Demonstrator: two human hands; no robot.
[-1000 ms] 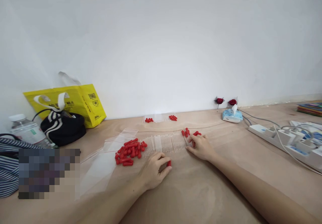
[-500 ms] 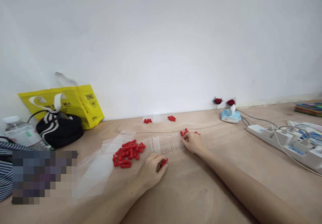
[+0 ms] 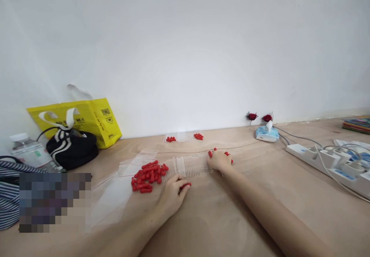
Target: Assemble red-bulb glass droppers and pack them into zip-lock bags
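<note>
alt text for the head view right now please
A person's left hand holds a red bulb at a wooden table, while the right hand is by more red bulbs at the right end of a row of thin clear tubes. A bigger red pile lies at the row's left end.

Left of frame: yellow shopping bag [image 3: 100, 124], black pouch [image 3: 73, 153] before it, capped bottle [image 3: 34, 155] beside. Right of centre: dark-red roses [image 3: 252, 116], blue tissue pack [image 3: 266, 134]. Lower right: white power strip [image 3: 342, 172].
</note>
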